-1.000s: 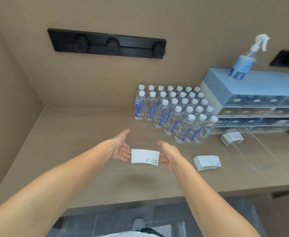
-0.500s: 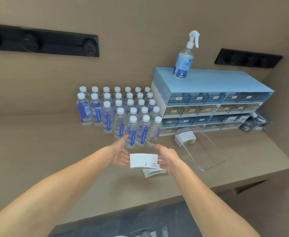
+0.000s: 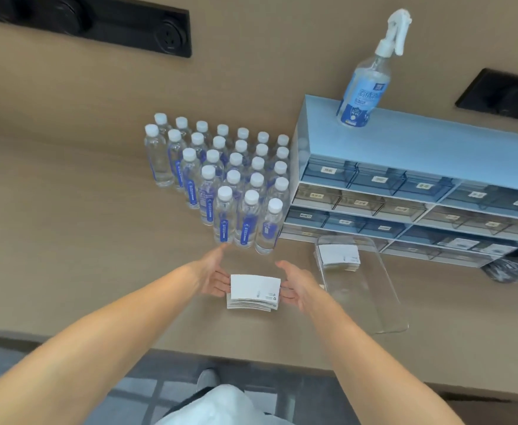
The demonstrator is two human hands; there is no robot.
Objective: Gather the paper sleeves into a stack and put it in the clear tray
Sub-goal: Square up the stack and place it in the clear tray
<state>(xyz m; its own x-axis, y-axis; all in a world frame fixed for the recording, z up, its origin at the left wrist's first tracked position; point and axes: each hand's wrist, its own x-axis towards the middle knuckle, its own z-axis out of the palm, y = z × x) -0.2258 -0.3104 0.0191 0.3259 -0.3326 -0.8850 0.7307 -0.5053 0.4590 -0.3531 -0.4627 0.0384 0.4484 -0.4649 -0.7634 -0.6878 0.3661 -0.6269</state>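
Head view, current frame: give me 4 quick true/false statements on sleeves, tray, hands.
1. Both hands, left hand and right hand, flank the sleeve stack on the counter. True.
2. The clear tray is empty. False: a smaller sleeve pile lies at its far end.
3. The spray bottle stands on the drawer unit. True.
4. The tray lies left of the water bottles. False: it lies to their right.

No text legible. Small dark print on the top paper sleeve (image 3: pixel 255 289), the spray bottle (image 3: pixel 364 96) label, drawer unit (image 3: pixel 404 191) tags and water bottles (image 3: pixel 224 185) labels are all too blurred to read.
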